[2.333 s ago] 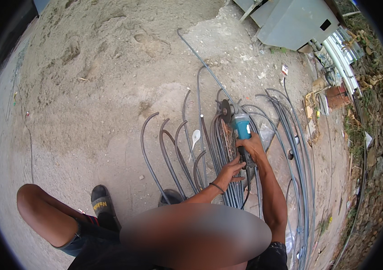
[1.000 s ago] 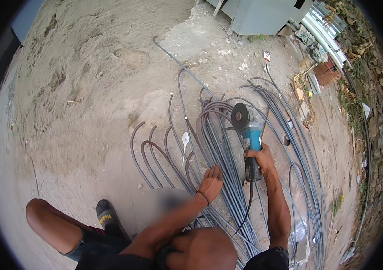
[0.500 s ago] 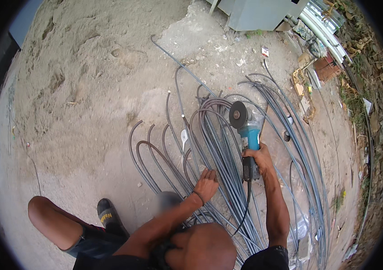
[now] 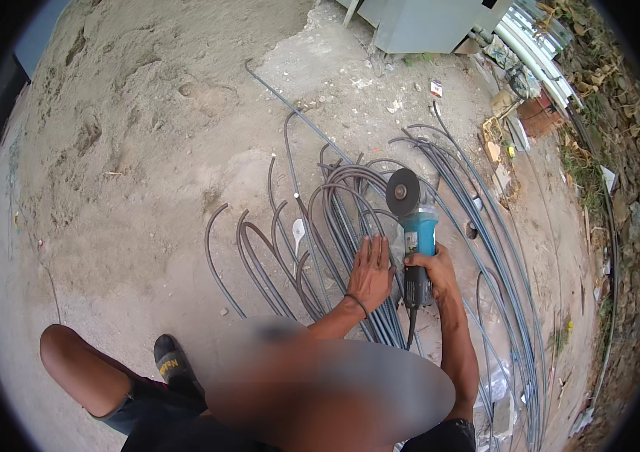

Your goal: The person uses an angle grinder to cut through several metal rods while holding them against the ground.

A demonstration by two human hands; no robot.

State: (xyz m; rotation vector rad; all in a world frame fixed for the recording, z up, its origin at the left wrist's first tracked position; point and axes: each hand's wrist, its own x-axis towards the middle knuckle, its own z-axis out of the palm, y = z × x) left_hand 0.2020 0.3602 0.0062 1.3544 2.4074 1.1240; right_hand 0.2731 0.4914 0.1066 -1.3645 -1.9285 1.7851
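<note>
Has moved left hand [image 4: 370,282] toward one o'clock since earlier frame, with straight fingers [image 4: 374,255] over bars [image 4: 390,328], gripping nothing; holds grinder [image 4: 420,233] in curled right hand [image 4: 440,273], three o'clock from left fingertips, lengthwise twelve-to-six.

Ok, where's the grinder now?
The grinder is in the right hand, right of centre in the head view, beside the left hand and bent rods.
</note>
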